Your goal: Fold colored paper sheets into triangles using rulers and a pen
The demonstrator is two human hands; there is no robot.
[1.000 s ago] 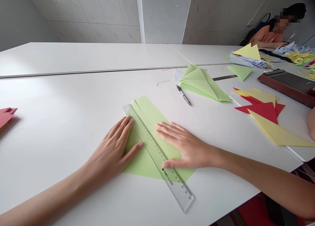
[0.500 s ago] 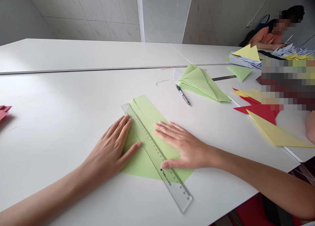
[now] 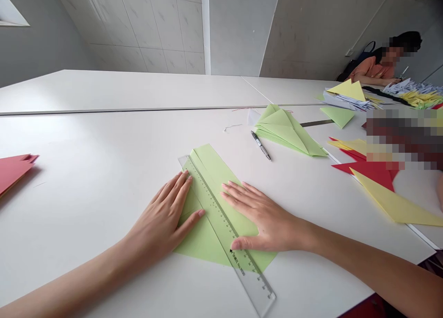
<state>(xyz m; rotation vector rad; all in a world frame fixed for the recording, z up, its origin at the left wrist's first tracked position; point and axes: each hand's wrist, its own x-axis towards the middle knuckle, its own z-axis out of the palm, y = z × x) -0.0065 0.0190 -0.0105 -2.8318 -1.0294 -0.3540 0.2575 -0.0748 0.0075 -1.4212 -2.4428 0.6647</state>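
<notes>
A light green sheet of paper (image 3: 207, 156) with crease lines lies on the white table in front of me. Slantwise across it rests a clear plastic ruler (image 3: 252, 285), its lower end reaching past the paper's near edge. My left hand (image 3: 169, 207) lies flat at the left, fingertips on the ruler's upper part and thumb by its left edge. On the other side, my right hand (image 3: 259, 216) is spread over the paper, its thumb across the ruler's lower half. Neither hand is closed round anything.
Beyond the paper lie a pen (image 3: 261, 146) and a stack of folded green papers (image 3: 290, 129). Red paper (image 3: 374, 170) and yellow folded paper (image 3: 391, 198) lie to the right, a red paper piece (image 3: 14, 170) at far left. Another person (image 3: 372, 69) sits at the back right.
The view has tilted upward and turned slightly left, so everything appears lower. Both hands, the ruler and the green paper keep the same arrangement.
</notes>
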